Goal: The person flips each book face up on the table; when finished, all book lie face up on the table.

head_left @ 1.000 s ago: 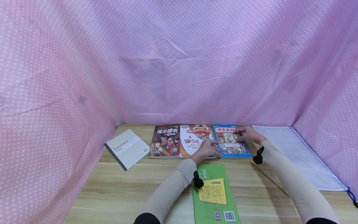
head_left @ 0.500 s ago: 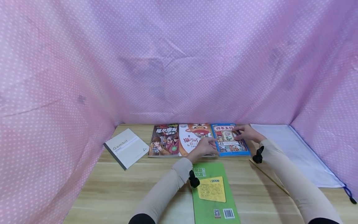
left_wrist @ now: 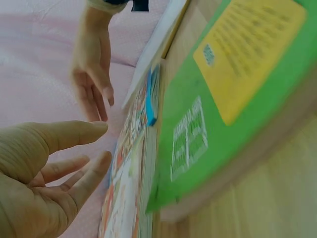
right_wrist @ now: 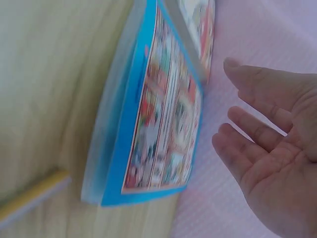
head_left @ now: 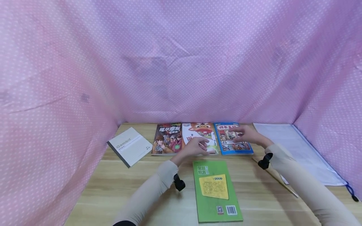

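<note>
My left hand (head_left: pixel 193 148) hovers over the lower part of a white book with an orange cartoon animal (head_left: pixel 203 127), its fingers loosely bent around nothing. Above a blue-bordered comic-style book (head_left: pixel 236 152) is my right hand (head_left: pixel 249 135); the right wrist view shows its fingers (right_wrist: pixel 247 144) spread and apart from that cover. A dark detective book (head_left: pixel 167 139) lies left of the white one, the three forming a row. Closer to me is a green book (head_left: pixel 210 207) with a yellow text panel, also seen in the left wrist view as a green cover (left_wrist: pixel 178 129).
A pale notebook (head_left: pixel 130 147) lies angled at the left. On the right are a thin golden stick (head_left: pixel 275 177) and a white mesh pouch (head_left: pixel 299 153) with a blue edge. Pink dotted cloth (head_left: pixel 181 62) hangs behind the wooden table (head_left: pixel 113 194).
My left hand has drawn back leftward from the gap between the white and blue books. The right hand has lifted a little off the blue book. The books stay in their row.
</note>
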`<state>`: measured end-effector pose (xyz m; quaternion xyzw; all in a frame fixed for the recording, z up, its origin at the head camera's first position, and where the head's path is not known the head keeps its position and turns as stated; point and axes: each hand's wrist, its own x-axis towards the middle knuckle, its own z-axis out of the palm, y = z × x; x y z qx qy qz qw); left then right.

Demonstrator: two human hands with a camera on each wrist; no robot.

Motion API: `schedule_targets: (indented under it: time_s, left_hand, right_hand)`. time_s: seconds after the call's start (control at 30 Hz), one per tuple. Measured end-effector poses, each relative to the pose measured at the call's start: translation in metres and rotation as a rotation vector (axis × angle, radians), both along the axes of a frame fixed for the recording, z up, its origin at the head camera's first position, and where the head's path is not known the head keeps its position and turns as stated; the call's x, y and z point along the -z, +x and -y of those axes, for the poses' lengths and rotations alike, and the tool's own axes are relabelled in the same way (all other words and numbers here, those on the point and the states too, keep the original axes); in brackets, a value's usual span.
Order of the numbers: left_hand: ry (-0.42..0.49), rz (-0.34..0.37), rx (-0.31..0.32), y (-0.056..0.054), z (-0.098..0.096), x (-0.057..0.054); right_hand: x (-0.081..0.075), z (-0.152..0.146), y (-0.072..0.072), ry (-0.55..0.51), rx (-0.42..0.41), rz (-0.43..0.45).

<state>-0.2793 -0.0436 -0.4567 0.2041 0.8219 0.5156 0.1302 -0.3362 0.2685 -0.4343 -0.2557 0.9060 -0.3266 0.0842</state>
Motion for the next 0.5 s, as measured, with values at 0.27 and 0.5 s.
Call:
schedule_targets:
  time_s: [0.27, 0.5]
  left_hand:
    - [-0.05, 0.034, -0.013, 0.019, 0.046, 0.009]
    - [-0.052, 0.122, -0.042, 0.042, 0.07, 0.024]
  right_hand:
    - [0.003, 0.018, 0.034, 0.018, -0.118, -0.008]
    - [0.016, 0.029, 0.063, 0.007, -0.25, 0.032]
